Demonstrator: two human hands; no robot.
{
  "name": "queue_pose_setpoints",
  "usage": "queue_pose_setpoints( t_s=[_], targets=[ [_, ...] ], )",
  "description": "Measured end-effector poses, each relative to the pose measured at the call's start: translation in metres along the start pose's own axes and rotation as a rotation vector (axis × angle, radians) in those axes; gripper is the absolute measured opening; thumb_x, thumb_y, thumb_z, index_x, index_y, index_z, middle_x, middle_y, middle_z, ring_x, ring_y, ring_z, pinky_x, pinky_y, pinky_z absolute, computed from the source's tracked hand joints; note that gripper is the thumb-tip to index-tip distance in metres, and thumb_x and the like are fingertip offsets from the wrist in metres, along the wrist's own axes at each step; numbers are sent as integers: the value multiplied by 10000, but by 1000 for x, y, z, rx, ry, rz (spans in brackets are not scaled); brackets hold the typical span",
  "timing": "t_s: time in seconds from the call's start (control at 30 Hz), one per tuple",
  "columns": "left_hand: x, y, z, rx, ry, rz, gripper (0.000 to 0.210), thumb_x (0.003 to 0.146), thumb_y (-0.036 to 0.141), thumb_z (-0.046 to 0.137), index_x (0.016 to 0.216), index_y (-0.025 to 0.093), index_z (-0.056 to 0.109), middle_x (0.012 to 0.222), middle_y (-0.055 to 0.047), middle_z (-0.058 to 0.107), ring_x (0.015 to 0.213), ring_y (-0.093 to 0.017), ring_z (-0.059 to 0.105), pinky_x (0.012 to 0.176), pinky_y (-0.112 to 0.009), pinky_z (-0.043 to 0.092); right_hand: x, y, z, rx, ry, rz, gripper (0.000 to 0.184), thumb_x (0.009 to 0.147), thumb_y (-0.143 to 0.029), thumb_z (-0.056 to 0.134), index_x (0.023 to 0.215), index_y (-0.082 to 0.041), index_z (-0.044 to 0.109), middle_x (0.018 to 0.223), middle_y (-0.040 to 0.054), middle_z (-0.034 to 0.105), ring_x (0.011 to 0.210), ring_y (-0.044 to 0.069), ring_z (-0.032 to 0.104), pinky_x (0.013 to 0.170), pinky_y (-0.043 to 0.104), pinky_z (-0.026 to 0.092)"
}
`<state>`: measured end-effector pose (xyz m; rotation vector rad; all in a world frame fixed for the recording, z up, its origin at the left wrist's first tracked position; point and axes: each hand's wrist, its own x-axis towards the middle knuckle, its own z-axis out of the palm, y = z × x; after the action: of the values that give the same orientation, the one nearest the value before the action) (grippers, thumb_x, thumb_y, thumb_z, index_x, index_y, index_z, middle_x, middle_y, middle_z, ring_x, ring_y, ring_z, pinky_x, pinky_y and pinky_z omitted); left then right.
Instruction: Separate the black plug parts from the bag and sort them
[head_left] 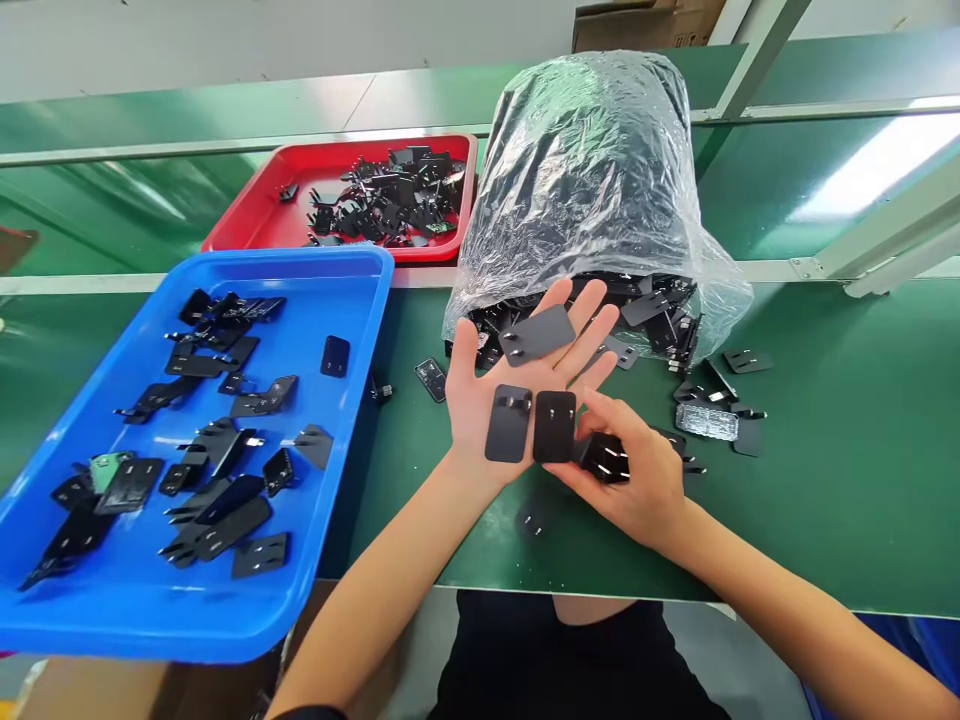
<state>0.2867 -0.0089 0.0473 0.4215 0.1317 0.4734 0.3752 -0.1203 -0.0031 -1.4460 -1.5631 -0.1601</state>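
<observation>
My left hand point(472, 410) is palm up with its fingers spread. A black plug faceplate with two prongs point(537, 336) lies across its fingers, and another plug faceplate point(508, 430) rests on the palm. Beside it is a black faceplate with small light marks point(555, 430), near the fingertips of my right hand point(645, 475). That hand is closed around several black plug pieces point(606, 458) with shiny prongs; its fingers partly hide them. Behind both hands, a clear plastic bag point(585, 180) lies with its mouth towards me, and many black plug parts point(652, 310) show in its opening.
At left, a blue tray point(360, 300) holds scattered black plug parts. A red tray point(247, 210) behind it has a heap of similar parts. Loose pieces and a silvery rectangular piece point(706, 422) lie right of the bag on the green table point(840, 470). Metal uprights point(892, 225) stand at right.
</observation>
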Motion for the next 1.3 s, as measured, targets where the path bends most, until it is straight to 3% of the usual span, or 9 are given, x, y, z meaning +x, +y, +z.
queue_pose_setpoints(
  t_s=[0.13, 0.3, 0.37, 0.47, 0.6, 0.7, 0.8, 1.03, 1.3],
  targets=[
    [0, -1, -1, -43, -12, -15, 765, 894, 673, 76, 1434, 208, 353, 1485, -39, 414, 1438, -267, 240, 1145, -416, 266, -1, 0, 1, 28, -77, 53, 600, 904, -372, 585, 1426, -246, 317, 828, 45, 663, 658, 186, 643, 531, 277, 555],
    [1, -5, -6, -65, -25, -32, 737, 917, 642, 112, 1391, 164, 412, 1442, -83, 470, 1391, -269, 347, 1112, -402, 317, -3, -2, -2, 226, -99, 227, 457, 822, -335, 698, 1226, -285, 490, 1029, 52, 666, 780, 183, 663, 661, 292, 574],
    [2, -6, -9, -82, -6, -32, 718, 925, 628, 132, 1395, 160, 407, 1447, -84, 465, 1382, -263, 365, 1112, -397, 318, -2, -1, -4, 456, -78, 431, 439, 770, -317, 750, 1142, -292, 518, 947, 20, 650, 746, 165, 638, 643, 283, 557],
    [4, -6, -14, -104, 16, -13, 700, 927, 618, 175, 1416, 162, 386, 1466, -77, 442, 1382, -260, 366, 1118, -398, 311, 4, 4, -9, 1029, -81, 730, 406, 768, -380, 735, 1107, -294, 529, 818, -12, 583, 713, 156, 603, 552, 261, 530],
    [5, -3, -19, -96, 20, 15, 685, 938, 593, 204, 1442, 156, 358, 1478, -86, 426, 1378, -274, 371, 1127, -428, 302, 13, 12, -14, 1521, -74, 929, 336, 742, -432, 727, 981, -250, 577, 830, -7, 555, 649, 122, 562, 440, 200, 471],
    [6, -1, -23, -67, 3, 27, 615, 962, 530, 223, 1453, 183, 349, 1472, -80, 438, 1373, -271, 379, 1133, -445, 289, 15, 15, -14, 1576, -87, 983, 215, 751, -326, 716, 887, -229, 581, 728, -31, 520, 553, 80, 488, 404, 153, 397],
    [7, -1, -26, -65, -2, 35, 572, 979, 463, 239, 1459, 170, 340, 1483, -83, 420, 1381, -274, 364, 1141, -441, 273, 12, 16, -11, 1546, -108, 988, 228, 741, -268, 709, 940, -236, 604, 666, -46, 486, 541, 83, 491, 420, 160, 398],
    [6, 0, -23, -151, 15, 13, 646, 967, 471, 266, 1478, 76, 273, 1496, -131, 386, 1389, -288, 345, 1140, -423, 279, 8, 22, -7, 1534, -115, 991, 271, 766, -305, 672, 1024, -239, 625, 810, -10, 595, 474, 58, 481, 405, 180, 394],
    [4, 2, -24, -160, 12, 25, 671, 954, 480, 299, 1474, 57, 271, 1489, -141, 393, 1366, -305, 379, 1118, -413, 316, 10, 21, -7, 1525, -143, 972, 277, 744, -359, 655, 993, -244, 620, 743, -22, 578, 430, 72, 436, 382, 207, 411]
  ],
)
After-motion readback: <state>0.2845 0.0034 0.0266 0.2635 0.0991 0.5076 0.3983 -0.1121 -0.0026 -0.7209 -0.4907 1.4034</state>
